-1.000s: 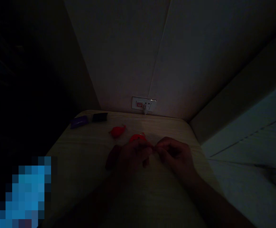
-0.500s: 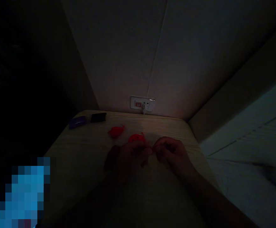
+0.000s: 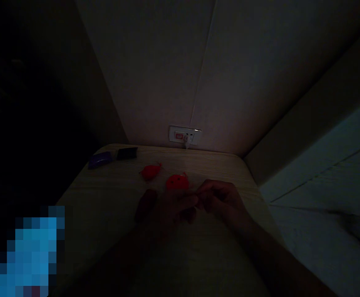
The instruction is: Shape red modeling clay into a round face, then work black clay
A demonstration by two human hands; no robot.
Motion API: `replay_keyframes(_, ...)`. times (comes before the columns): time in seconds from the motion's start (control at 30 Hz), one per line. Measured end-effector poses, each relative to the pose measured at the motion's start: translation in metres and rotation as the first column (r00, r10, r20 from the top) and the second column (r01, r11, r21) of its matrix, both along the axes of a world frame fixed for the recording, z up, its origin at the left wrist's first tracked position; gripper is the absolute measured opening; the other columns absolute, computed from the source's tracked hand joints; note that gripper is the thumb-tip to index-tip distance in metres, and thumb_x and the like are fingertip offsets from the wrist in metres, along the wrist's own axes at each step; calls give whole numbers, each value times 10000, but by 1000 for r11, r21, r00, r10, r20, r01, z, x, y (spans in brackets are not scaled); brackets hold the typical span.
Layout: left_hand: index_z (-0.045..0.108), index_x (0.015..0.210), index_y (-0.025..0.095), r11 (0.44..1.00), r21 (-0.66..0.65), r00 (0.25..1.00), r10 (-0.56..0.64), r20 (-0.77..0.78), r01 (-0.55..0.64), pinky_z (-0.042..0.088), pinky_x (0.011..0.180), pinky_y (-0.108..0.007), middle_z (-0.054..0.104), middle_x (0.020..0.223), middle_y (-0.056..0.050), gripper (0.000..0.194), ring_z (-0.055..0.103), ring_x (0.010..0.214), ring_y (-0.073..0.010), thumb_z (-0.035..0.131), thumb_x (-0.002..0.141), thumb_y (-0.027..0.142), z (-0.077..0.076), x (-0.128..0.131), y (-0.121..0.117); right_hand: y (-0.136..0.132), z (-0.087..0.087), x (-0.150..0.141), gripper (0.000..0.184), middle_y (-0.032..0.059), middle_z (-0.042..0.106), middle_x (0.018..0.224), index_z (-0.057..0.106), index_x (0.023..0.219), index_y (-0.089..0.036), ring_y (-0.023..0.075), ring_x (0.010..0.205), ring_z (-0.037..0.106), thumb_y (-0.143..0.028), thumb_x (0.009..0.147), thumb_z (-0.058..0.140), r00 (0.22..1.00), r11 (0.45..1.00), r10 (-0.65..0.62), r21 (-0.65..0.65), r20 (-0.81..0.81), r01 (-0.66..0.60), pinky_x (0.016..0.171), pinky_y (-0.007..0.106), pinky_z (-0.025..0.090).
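In the dim light my left hand (image 3: 176,208) and my right hand (image 3: 221,200) meet fingertip to fingertip above the table. Both are closed in a pinch, and whatever is between the fingers is too small and dark to make out. Just beyond my left hand lies a round, bright red piece (image 3: 177,181) with two dark spots, its near edge covered by the hand. A red lump (image 3: 150,172) with thin, pointed ends rests farther left. Beside my left wrist is a dark red lump (image 3: 145,205), partly lost in shadow.
A purple packet (image 3: 100,160) and a black packet (image 3: 127,153) lie at the far left of the wooden table (image 3: 204,161). Behind, a wall socket (image 3: 185,135) holds a plug. A pale panel (image 3: 318,206) stands on the right; a pixelated blue patch covers the lower left.
My left hand has shifted slightly down, so more of the round red piece shows. Both hands remain together in a pinch. The whole view has moved a little.
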State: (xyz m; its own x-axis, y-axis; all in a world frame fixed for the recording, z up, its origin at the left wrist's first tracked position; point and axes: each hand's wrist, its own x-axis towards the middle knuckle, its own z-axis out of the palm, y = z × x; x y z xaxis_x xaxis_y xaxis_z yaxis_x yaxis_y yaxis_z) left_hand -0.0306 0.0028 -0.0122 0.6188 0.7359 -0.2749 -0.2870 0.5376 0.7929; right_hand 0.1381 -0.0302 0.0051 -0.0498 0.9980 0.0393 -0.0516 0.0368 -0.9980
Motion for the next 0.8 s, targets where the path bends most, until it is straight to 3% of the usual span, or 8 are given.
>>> replay_keyframes(0.13,737,764,138,1000,-18,1000,12,11,-12,397,519,-226,657,716,-19,252,543,552,-89,828,707,367,-1,0,1,0,-4,1,139,-6,669,622,757,865,-179,92,469,500,-305,814,731,998,999,-44,22,-54,45,457,221,378)
replay_keyframes(0.33,705,756,143,999,3,999,40,-24,-40,375,520,-238,622,654,-1,282,525,544,-94,832,696,388,-1,0,1,-2,1,0,168,-28,616,566,737,832,-190,97,465,487,-342,798,800,998,998,-47,31,34,46,448,216,377)
replay_keyframes(0.47,697,773,144,998,9,998,60,-33,-59,357,523,-235,590,576,14,288,511,529,-95,823,711,396,1,0,1,-2,0,0,104,16,666,700,787,863,-201,120,562,564,-292,814,801,989,982,-72,184,126,48,497,238,433)
replay_keyframes(0.6,724,837,142,994,39,992,108,-60,-106,343,522,-235,592,579,17,290,502,521,-92,812,722,394,1,0,1,-2,-3,1,69,41,677,761,809,903,-214,154,653,622,-241,844,784,947,924,-190,373,259,84,533,261,477)
replay_keyframes(0.8,758,860,149,984,120,974,153,-166,-134,336,543,-239,592,581,6,260,491,554,-103,754,792,400,9,-3,-1,-6,0,-1,61,27,705,739,780,895,-227,140,579,614,-177,875,752,816,796,-394,601,423,72,500,257,502)
